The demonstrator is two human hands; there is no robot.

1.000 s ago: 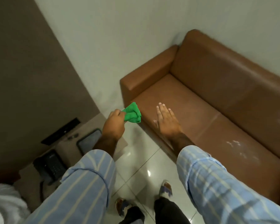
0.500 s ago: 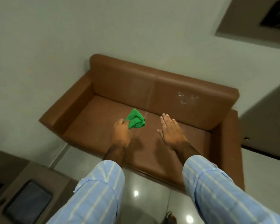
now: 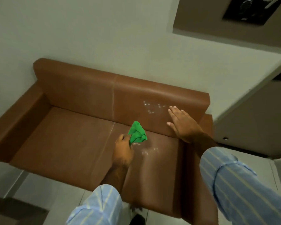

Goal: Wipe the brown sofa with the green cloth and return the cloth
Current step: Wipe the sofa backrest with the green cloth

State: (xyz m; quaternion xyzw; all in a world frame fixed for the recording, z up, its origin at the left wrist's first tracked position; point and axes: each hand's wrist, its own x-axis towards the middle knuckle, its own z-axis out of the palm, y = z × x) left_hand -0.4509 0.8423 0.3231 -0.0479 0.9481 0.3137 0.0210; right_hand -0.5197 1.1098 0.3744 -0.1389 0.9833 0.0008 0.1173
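Against the pale wall sat the brown sofa, and you had stepped closer, so your left hand squeezed the green cloth just above white specks on the seat, your flat, empty right hand well apart, ready to wipe.

left hand fisted, arm extended, right hand flat, fingers spread

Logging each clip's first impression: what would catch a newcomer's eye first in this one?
The bright green cloth, bunched in the left hand's grip above the seat of the brown sofa, stands out most. Next come the white specks on the backrest's right half and more on the seat beside the cloth. The right hand is spread open and empty just right of the backrest specks.
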